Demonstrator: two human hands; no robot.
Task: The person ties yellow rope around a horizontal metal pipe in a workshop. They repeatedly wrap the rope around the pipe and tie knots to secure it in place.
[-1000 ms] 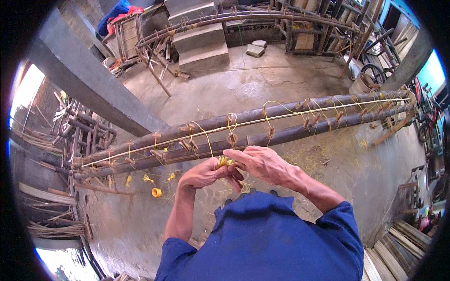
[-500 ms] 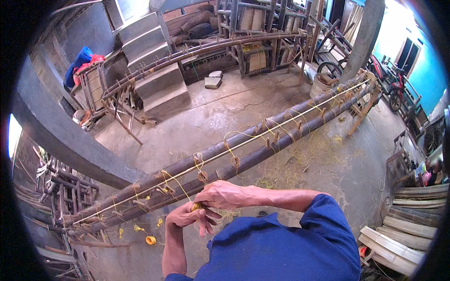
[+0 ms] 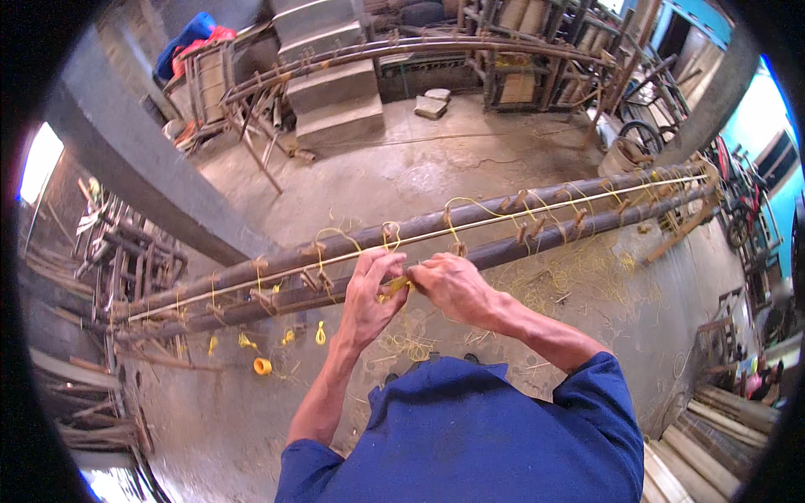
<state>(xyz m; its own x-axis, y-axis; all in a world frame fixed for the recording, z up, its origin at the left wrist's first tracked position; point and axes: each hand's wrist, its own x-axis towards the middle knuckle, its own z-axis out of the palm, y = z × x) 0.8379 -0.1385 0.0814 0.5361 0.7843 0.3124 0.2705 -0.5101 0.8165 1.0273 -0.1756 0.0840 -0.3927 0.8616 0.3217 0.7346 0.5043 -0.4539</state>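
Observation:
Both hands meet at the near side of a long frame of two dark poles (image 3: 495,251) fitted with short wooden pegs. My left hand (image 3: 369,293) is closed around a small bundle of yellow string (image 3: 394,287), its fingers raised beside the frame. Against that bundle, my right hand (image 3: 453,285) pinches with bent fingers; its fingertips are partly hidden. A thin pale strip (image 3: 470,223) runs lengthwise between the poles, with yellow string loops over it at several pegs. Tied yellow hanks, one of them a hank (image 3: 320,334) left of my forearm, hang below the near pole.
An orange-yellow roll (image 3: 262,366) is at the lower left. Loose yellow string (image 3: 579,277) litters the floor beyond the right forearm. A leaning grey pillar (image 3: 159,184) reaches the frame at left. Concrete steps (image 3: 335,101) and another pole rack (image 3: 402,48) stand at the back.
My hands have moved up and right toward the near pole, with the string bundle between them. Another yellow hank now shows hanging left of my forearm. The view has shifted.

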